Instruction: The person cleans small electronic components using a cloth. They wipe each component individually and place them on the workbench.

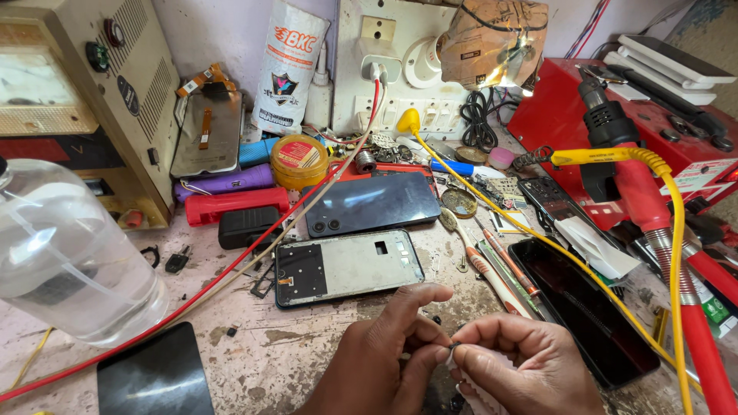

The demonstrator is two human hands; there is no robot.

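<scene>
Head view showed the left hand (pixel 384 350) and right hand (pixel 523 365) pinching a tiny dark part (pixel 452 350) together, just below the opened phone frame (pixel 347 267). Any slip might have lost it among the desk (pixel 261 353) debris.

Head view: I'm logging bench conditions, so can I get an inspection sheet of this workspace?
Surface: worn, stained worktop, paint flaking, small bits scattered.
Job's things: a tiny dark part pinched between both hands; too small to identify. An opened phone frame lies just beyond, a dark phone back behind it.
Clutter: clear plastic bottle, round yellow tin, screwdrivers, black screen panel, red station.
Grippers: left hand and right hand meet fingertip to fingertip on the part.
Cables: red wire crosses the bench; yellow cable loops on the right.
Surroundings: wall socket board, beige metal unit.
</scene>
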